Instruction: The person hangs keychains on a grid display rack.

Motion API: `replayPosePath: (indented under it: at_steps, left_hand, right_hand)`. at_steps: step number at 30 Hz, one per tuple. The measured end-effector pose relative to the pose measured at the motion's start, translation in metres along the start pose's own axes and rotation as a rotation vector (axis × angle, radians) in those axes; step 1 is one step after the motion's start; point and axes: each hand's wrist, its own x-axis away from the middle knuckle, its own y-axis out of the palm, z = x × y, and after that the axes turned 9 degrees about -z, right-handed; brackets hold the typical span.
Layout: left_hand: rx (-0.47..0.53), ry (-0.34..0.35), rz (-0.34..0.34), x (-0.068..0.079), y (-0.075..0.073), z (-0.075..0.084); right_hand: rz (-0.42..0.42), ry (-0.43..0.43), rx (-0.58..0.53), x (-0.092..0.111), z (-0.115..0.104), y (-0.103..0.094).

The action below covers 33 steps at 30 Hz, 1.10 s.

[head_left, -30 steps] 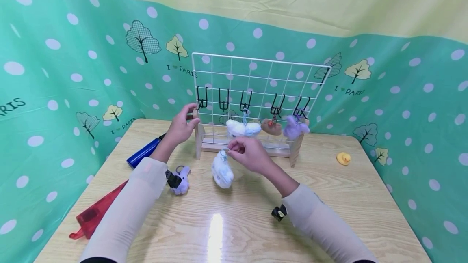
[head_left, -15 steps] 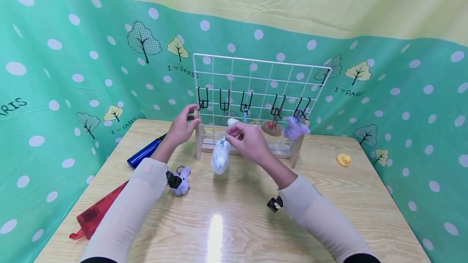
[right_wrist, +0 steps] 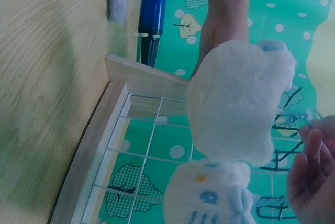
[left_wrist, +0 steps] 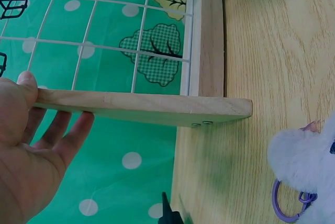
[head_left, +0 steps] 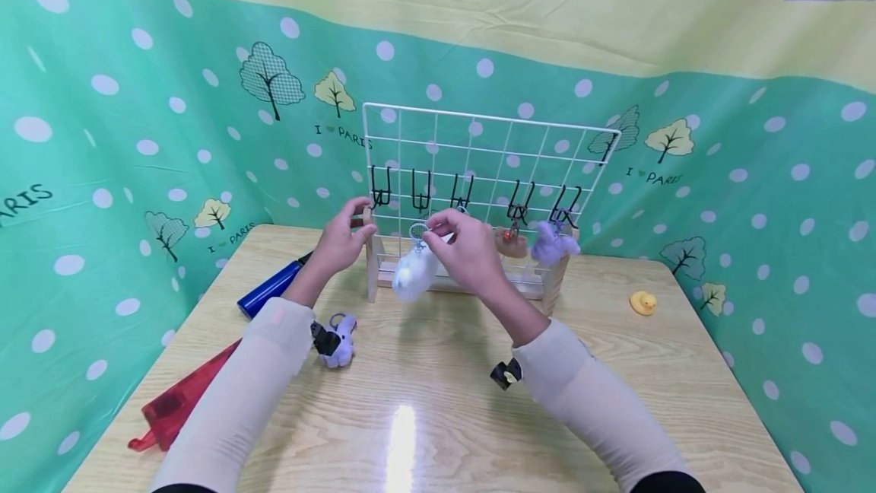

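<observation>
1. A white fluffy toy [head_left: 414, 272] hangs in the air in front of the wire rack [head_left: 493, 118], its ring [head_left: 418, 232] a bit lower than the second black hook [head_left: 420, 208] from the left
2. The right hand [head_left: 468, 249] has thumb and finger together, pinching the ring; if that pinch goes loose, the toy could fall
3. The ring is so near the hook that a crooked move might make it bump or snag
4. Another white toy [right_wrist: 209, 192] is just beside it; I can't tell if they touch, but a big swing could knock it
5. The left hand [head_left: 345, 234] holds the wooden side [left_wrist: 141, 103], thumb on one face, fingers behind; if it pulls hard, the rack could wobble
6. A brown toy [head_left: 510, 243] and a purple toy [head_left: 553, 243] hang to the right, and a wobble might shake them off
7. On the table [head_left: 479, 417], a little purple toy [head_left: 338, 347] sits by the left sleeve [head_left: 274, 348], which could brush it
8. A blue thing [head_left: 270, 286] and a red thing [head_left: 185, 402] lie further left, a yellow duck [head_left: 643, 303] far right
</observation>
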Motion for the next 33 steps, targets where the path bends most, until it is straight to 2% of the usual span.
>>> replayPosePath:
  at_steps: [8, 15, 23, 33]
  left_hand:
    - [0.017, -0.009, -0.010, 0.000, 0.000, 0.000]
    - [0.023, -0.010, -0.013, 0.001, 0.000, 0.001]
    - [0.033, -0.016, -0.019, 0.001, 0.000, 0.002]
    - [0.025, -0.007, -0.013, 0.001, 0.000, 0.002]
  right_hand:
    - [0.087, 0.112, 0.014, -0.005, -0.011, 0.006]
    - [0.110, 0.187, 0.010, -0.009, -0.018, 0.009]
    - [0.124, 0.220, 0.018, -0.012, -0.020, 0.013]
    - [0.165, 0.218, 0.025, -0.014, -0.020, 0.014]
